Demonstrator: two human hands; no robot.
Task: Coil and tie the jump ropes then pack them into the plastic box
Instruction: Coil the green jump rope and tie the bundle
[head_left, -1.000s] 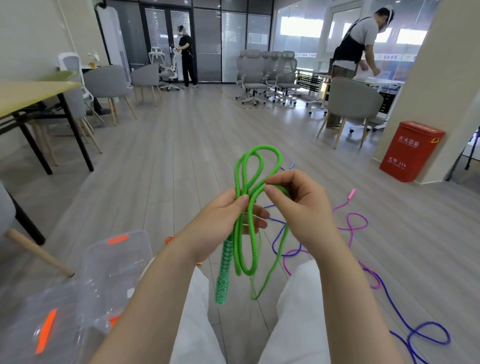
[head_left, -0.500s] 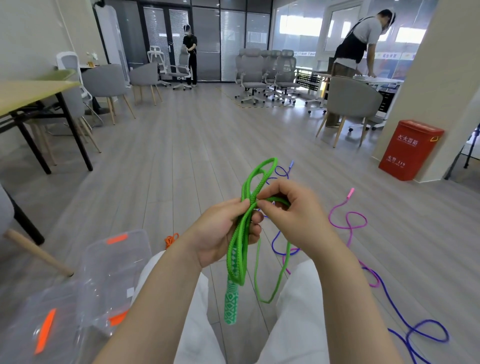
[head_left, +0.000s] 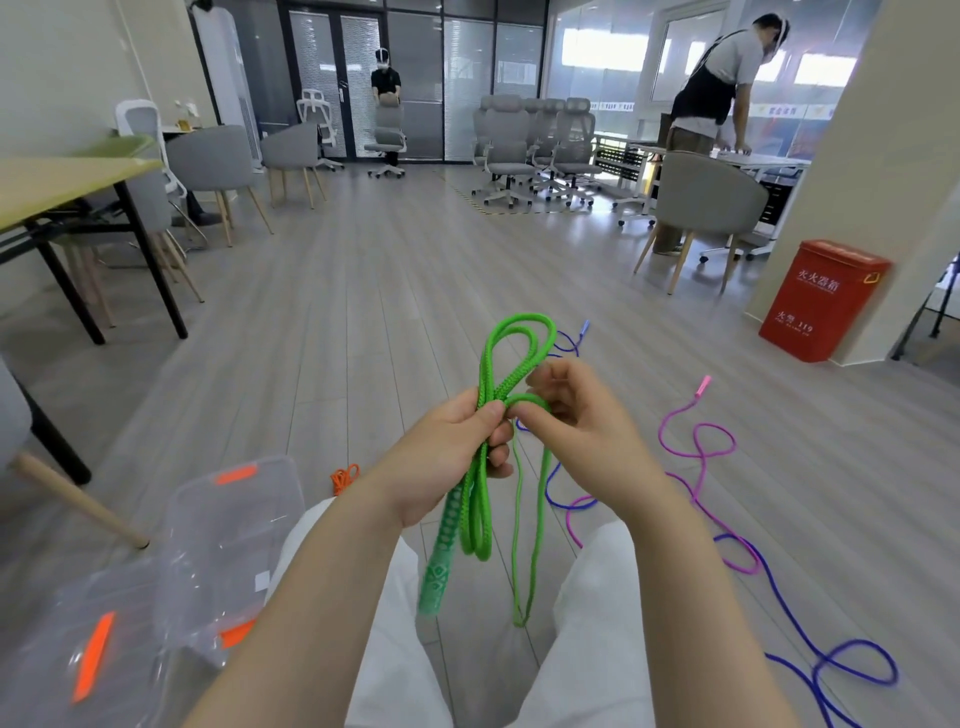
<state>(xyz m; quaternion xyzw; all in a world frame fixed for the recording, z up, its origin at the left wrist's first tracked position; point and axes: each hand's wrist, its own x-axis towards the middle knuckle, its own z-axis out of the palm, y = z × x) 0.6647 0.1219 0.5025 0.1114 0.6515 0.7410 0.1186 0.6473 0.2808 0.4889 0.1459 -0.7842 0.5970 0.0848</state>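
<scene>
We sit over a wide grey plank floor (head_left: 363, 291) that runs back to glass doors, with grey office chairs (head_left: 535, 150) grouped in the middle distance and a yellow-topped surface (head_left: 57, 182) on black legs at the far left. A red metal cabinet (head_left: 821, 299) stands against the pillar on the right. At lower left lies the clear plastic box (head_left: 228, 540) with orange latches, on the floor just beside our left knee, and nearer the corner a clear lid (head_left: 67, 649) with an orange clip. A blue jump rope (head_left: 831, 670) snakes loosely across the floor on the right, crossing a pink jump rope (head_left: 696, 452) whose pale pink handle points away from us. A small orange rope (head_left: 345, 478) shows beside the box. The green jump rope (head_left: 480, 499) is held up in front of us above our white trousers (head_left: 395, 649), gathered into long loops that rise above our hands and hang down between our knees, its patterned green handle (head_left: 439, 566) dangling lowest beside a loose slack loop. Our left hand (head_left: 452, 457) grips the bundled strands, fingers curled round them with the thumb on top. Our right hand (head_left: 576, 421) pinches a bend of the same rope between thumb and forefinger, right beside the left thumb, the two hands almost touching.
</scene>
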